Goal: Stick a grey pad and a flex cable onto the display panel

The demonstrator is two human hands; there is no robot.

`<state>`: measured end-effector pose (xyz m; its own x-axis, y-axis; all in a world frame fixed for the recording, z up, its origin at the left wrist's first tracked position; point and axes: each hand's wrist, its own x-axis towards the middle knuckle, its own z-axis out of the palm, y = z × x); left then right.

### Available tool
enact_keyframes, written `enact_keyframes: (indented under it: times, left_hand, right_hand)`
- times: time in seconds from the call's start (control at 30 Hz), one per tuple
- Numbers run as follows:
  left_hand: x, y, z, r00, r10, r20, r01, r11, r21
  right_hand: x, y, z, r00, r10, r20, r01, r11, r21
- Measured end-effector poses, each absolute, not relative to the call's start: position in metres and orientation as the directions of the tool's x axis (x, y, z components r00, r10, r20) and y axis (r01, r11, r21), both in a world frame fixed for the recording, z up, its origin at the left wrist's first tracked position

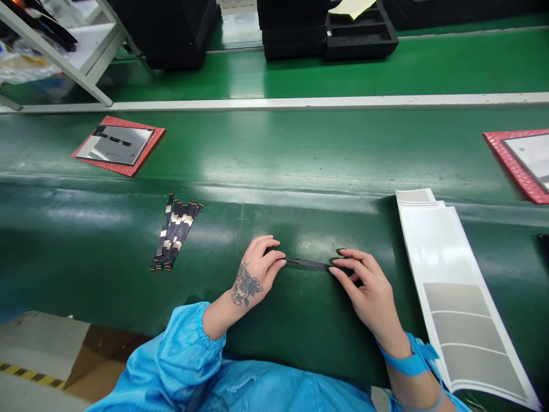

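A thin dark strip (307, 264) lies flat on the green bench between my two hands. My left hand (256, 274), with a flower tattoo on its back, pinches the strip's left end with curled fingers. My right hand (364, 286) pinches the strip's right end, its fingertips pressed down on it. A fanned pile of several similar dark strips with gold contacts (175, 231) lies on the bench to the left of my left hand.
A long sheet of grey rectangular stickers (454, 286) lies right of my right hand. A shiny panel on a red mat (118, 144) rests on the conveyor at far left; another red mat (518, 160) is at the right edge. Black trays (360, 34) stand behind.
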<state>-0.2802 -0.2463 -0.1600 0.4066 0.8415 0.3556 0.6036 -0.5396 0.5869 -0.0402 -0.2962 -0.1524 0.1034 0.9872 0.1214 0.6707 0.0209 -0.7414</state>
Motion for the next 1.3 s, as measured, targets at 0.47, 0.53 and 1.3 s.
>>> enact_keyframes:
  times: [0.47, 0.53, 1.3]
  left_hand:
    - [-0.2828, -0.2496, -0.1609, 0.49, 0.788, 0.374, 0.609, -0.616, 0.5]
    - [-0.2831, -0.2498, -0.1623, 0.5, 0.78, 0.375, 0.614, -0.625, 0.482]
    - [-0.2759, -0.25, -0.1624, 0.484, 0.776, 0.404, 0.607, -0.63, 0.484]
  right_hand:
    - [-0.043, -0.2963, -0.148, 0.136, 0.984, 0.113, 0.657, -0.005, -0.753]
    - [-0.0425, -0.2965, -0.1491, 0.128, 0.985, 0.116, 0.663, 0.002, -0.748]
    - [-0.0426, -0.2962, -0.151, 0.087, 0.993, 0.078, 0.681, -0.002, -0.733]
